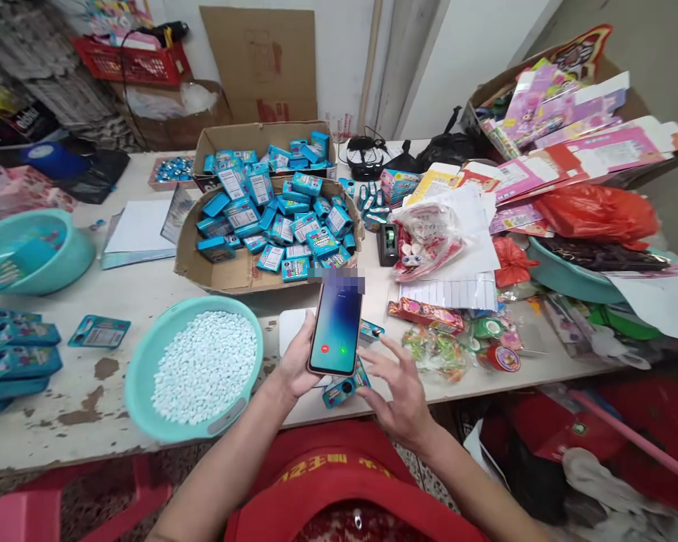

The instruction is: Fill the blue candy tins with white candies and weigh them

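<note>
My left hand (298,360) is closed round the left side of a smartphone (336,320). Its lit screen shows an incoming call, with a red button and a green one. To the right of the phone, my right hand (400,388) is open, fingers spread, with the fingertips close to the screen's lower right edge. Below the phone lies a small blue printed pack (339,393), partly hidden; whether my right thumb touches it I cannot tell. Another blue pack (371,330) shows behind my right fingers. A white flat object (291,331) sits partly under the phone and left hand.
At left is a turquoise basin (136,384) of small white tablets. Beyond the phone stand cardboard boxes (218,278) of blue packs. Stacked blue cards (19,354) and another basin (45,271) lie far left. Packaging, red bags (599,214) and a tape dispenser (388,245) crowd the right.
</note>
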The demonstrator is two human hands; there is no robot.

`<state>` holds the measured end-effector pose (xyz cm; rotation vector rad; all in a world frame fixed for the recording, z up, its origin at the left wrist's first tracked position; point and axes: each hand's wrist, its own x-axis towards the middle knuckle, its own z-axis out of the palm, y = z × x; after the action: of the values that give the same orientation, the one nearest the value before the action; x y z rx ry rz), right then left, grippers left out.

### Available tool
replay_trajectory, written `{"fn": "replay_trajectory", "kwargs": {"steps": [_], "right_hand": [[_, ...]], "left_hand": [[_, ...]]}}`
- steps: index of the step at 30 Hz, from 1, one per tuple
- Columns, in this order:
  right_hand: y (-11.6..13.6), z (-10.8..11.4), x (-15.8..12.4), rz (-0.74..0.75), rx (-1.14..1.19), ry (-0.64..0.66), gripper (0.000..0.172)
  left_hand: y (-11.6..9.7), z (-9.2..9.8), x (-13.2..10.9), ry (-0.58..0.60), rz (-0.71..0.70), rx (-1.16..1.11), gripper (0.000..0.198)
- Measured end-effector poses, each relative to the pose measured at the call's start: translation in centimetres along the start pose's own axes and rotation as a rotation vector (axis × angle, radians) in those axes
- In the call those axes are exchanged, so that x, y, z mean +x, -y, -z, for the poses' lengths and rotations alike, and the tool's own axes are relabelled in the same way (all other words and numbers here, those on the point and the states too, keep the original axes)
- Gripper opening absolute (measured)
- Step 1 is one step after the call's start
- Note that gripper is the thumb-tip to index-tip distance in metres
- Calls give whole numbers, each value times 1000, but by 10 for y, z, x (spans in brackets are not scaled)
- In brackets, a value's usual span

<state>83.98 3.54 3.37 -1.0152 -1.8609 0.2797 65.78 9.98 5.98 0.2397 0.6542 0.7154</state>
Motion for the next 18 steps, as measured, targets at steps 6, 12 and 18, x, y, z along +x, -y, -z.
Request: {"fn": "replay_trajectory", "kwargs": {"steps": [6, 12, 18], "right_hand": [[19, -22, 7, 73, -78, 106, 17], [-2, -21, 26, -127, -237, -27, 44], [4, -11, 28, -174, -177, -113, 49]], "left_hand": [[-4, 4, -18, -91, -12, 45, 73], [-4, 3, -26, -69, 5, -3, 67], [-3, -5, -28, -105, -20, -25, 68]]}}
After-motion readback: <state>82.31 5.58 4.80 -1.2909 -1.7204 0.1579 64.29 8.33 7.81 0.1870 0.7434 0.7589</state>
